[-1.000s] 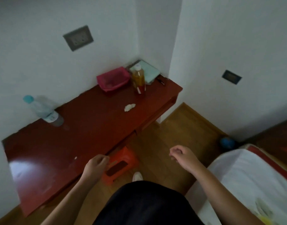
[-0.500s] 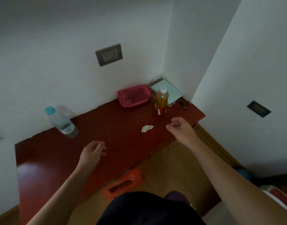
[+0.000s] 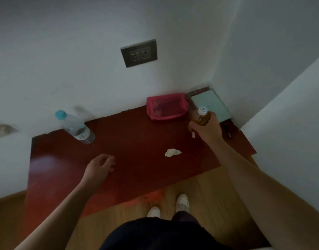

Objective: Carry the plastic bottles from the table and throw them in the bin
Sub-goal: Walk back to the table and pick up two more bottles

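Observation:
A red-brown table point(image 3: 129, 141) stands against the white wall. A bottle of amber drink point(image 3: 201, 116) with a white cap stands at the table's right end, and my right hand point(image 3: 206, 128) grips its body. A clear water bottle point(image 3: 75, 128) with a light blue cap stands at the back left of the table. My left hand point(image 3: 100, 167) hovers over the table's front part, fingers loosely curled, holding nothing. No bin is in view.
A pink pouch point(image 3: 166, 106) lies at the back, with a pale green book point(image 3: 212, 105) in the corner beside it. A crumpled scrap of paper point(image 3: 172, 152) lies mid-table. An orange stool point(image 3: 146, 197) shows under the table edge. Walls close in behind and on the right.
I have stepped up to the table. My right hand reached forward and took hold of the amber bottle. My left hand has come over the table top.

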Action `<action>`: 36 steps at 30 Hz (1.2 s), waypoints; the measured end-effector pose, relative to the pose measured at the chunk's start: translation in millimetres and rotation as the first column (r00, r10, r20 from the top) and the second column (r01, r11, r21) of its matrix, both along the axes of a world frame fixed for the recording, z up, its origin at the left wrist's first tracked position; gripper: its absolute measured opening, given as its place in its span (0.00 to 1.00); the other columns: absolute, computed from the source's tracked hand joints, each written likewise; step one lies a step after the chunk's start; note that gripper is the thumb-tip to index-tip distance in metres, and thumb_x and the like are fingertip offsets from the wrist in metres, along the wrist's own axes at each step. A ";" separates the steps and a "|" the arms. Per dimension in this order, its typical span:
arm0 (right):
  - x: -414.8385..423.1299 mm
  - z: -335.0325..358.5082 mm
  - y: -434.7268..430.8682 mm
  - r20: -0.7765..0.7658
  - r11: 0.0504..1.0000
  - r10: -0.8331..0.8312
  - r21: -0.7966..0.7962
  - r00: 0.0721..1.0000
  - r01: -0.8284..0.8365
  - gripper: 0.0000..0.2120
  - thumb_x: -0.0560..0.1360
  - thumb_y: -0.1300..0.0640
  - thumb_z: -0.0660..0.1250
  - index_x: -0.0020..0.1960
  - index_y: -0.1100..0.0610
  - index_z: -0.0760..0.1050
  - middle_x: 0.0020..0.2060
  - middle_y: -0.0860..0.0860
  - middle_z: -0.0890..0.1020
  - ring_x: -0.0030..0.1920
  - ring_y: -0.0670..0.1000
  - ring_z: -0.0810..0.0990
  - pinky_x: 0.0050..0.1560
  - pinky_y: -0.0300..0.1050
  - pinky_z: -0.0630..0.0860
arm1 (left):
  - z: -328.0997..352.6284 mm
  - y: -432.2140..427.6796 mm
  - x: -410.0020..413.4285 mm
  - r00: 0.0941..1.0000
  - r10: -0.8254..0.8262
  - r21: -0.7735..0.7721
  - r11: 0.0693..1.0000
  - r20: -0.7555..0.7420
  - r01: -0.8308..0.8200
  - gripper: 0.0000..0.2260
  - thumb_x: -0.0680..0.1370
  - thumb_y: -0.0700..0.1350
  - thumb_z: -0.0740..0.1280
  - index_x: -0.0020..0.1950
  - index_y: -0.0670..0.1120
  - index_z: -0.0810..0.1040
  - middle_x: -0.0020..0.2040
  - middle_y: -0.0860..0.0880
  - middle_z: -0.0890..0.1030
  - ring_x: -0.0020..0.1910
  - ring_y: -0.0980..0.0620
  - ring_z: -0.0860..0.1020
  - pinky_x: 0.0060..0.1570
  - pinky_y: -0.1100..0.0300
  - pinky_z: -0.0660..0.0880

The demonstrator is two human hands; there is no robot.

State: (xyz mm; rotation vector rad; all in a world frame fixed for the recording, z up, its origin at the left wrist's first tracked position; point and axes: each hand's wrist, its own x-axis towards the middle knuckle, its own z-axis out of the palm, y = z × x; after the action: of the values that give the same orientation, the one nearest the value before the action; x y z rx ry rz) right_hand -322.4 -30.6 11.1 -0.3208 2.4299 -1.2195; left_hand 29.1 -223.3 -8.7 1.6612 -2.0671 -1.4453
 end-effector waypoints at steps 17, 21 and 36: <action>72.2 42.5 -119.5 -0.076 0.781 0.606 -0.135 0.792 -0.610 0.28 0.65 0.52 0.80 0.61 0.51 0.73 0.47 0.38 0.79 0.47 0.37 0.78 0.49 0.37 0.73 | 0.8 -57.1 65.4 0.942 0.336 -0.104 0.937 0.020 -0.333 0.19 0.68 0.67 0.64 0.46 0.54 0.81 0.43 0.48 0.86 0.47 0.41 0.85 0.50 0.41 0.81; 101.6 40.7 -130.6 -0.047 0.723 0.684 -0.087 0.728 -0.685 0.29 0.65 0.50 0.79 0.63 0.49 0.73 0.52 0.41 0.81 0.51 0.40 0.80 0.52 0.40 0.75 | 10.0 -76.2 55.8 0.929 0.371 -0.147 0.919 0.011 -0.365 0.24 0.75 0.61 0.71 0.65 0.48 0.76 0.54 0.50 0.82 0.53 0.47 0.81 0.53 0.51 0.77; 133.8 31.4 -92.5 -0.014 0.852 0.520 0.073 0.854 -0.518 0.25 0.66 0.51 0.78 0.60 0.48 0.72 0.49 0.41 0.82 0.50 0.40 0.80 0.52 0.44 0.76 | -1.9 -140.5 0.3 0.948 0.266 -0.200 0.933 -0.175 -0.298 0.26 0.70 0.56 0.77 0.63 0.48 0.76 0.57 0.49 0.82 0.55 0.48 0.82 0.52 0.52 0.80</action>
State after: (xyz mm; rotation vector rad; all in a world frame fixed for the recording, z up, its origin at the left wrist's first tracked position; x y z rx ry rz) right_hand -188.6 -123.1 42.5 -0.9173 2.1866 -0.8887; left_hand 29.4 -363.7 -10.6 1.6290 -1.7528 -1.1561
